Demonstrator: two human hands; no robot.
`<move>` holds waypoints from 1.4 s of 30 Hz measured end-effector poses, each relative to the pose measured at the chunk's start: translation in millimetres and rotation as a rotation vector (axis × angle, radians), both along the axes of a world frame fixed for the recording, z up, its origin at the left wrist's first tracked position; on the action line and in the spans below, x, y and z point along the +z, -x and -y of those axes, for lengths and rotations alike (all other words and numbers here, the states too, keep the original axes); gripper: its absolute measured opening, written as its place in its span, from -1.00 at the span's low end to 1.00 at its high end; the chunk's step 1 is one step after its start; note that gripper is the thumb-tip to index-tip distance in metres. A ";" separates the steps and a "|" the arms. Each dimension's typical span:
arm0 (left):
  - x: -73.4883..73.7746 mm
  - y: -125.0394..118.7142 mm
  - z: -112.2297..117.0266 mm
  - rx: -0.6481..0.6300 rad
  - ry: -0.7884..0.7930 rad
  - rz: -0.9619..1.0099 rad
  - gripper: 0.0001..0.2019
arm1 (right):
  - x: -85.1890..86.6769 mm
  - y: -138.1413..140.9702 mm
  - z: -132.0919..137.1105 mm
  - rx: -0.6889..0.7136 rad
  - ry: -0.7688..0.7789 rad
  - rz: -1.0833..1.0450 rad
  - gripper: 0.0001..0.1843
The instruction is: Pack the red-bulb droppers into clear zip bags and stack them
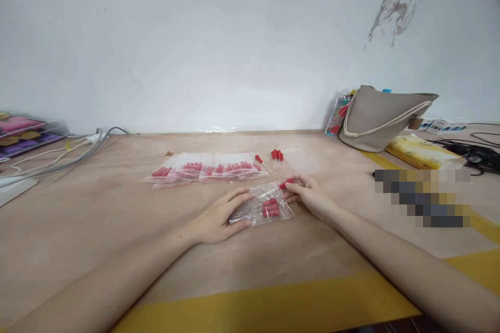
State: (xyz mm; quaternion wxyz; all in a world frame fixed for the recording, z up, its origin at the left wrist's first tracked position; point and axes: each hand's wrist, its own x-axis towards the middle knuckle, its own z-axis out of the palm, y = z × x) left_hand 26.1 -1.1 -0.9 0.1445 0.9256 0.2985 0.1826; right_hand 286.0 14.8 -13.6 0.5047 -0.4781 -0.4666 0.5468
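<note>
A clear zip bag (pixel 255 214) with several red-bulbed droppers (pixel 271 207) inside lies in front of me on the table. My left hand (pixel 226 216) grips the bag's left end, thumb at the near edge and fingers at the far edge. At the bag's right end, my right hand (pixel 302 195) pinches a dropper by its red bulb (pixel 287 182); the dropper's tube is hard to make out. Beyond the hands, several loose droppers (pixel 277 156) lie side by side, and one more dropper (pixel 258 158) rests beside the filled bags.
A row of overlapping filled zip bags (pixel 195 167) lies behind my left hand. Flat clear plastic (pixel 302 160) is at back right. Farther right stand a grey bag (pixel 380 117) and a yellow packet (pixel 424 152). Cables (pixel 78 158) run along the left.
</note>
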 end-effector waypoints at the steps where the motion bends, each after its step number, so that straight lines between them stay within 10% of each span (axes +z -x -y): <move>1: -0.1 0.1 -0.2 -0.004 0.001 0.001 -0.49 | 0.5 -3.6 -1.9 0.058 0.003 0.095 -0.69; 10: -1.5 -0.1 -0.5 -0.024 -0.003 0.015 -0.49 | -1.9 -3.4 -23.0 0.454 -0.307 0.339 -0.68; 16: -1.1 -0.3 -0.8 -0.032 0.003 0.022 -0.49 | -15.3 9.6 -15.1 0.168 -0.309 0.454 -0.72; 22: 0.6 -0.1 0.5 -0.022 0.011 0.019 -0.52 | -1.1 -1.5 -13.2 0.235 -0.214 0.490 -0.76; 30: -1.6 -0.9 -2.8 -0.075 -0.022 0.038 -0.54 | 33.2 22.1 -78.8 -0.128 -0.285 1.141 -0.82; 42: 1.7 -0.3 -0.4 -0.070 -0.012 -0.012 -0.57 | 44.0 55.9 -118.8 -0.168 -0.140 1.182 -0.87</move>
